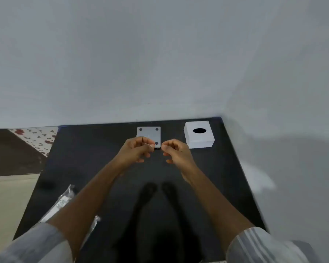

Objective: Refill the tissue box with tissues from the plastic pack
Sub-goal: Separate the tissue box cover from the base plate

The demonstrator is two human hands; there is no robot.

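Observation:
The white tissue box (199, 138), with a dark oval slot on top, stands at the back right of the black table (207, 186). A flat grey square plate (150, 132) with a dark dot at each corner sits at the back middle. My left hand (139, 149) is curled, its thumb and forefinger pinching the plate's near edge. My right hand (176, 151) is also curled, fingertips just right of the plate's near corner with a small gap. The clear plastic pack (65, 201) lies at the front left, partly hidden under my left forearm.
A grey wall rises straight behind the table and along its right side. To the left, beyond the table edge, are a dark surface and a red-patterned white cloth (40, 138). Both forearms cast shadows on the table's middle.

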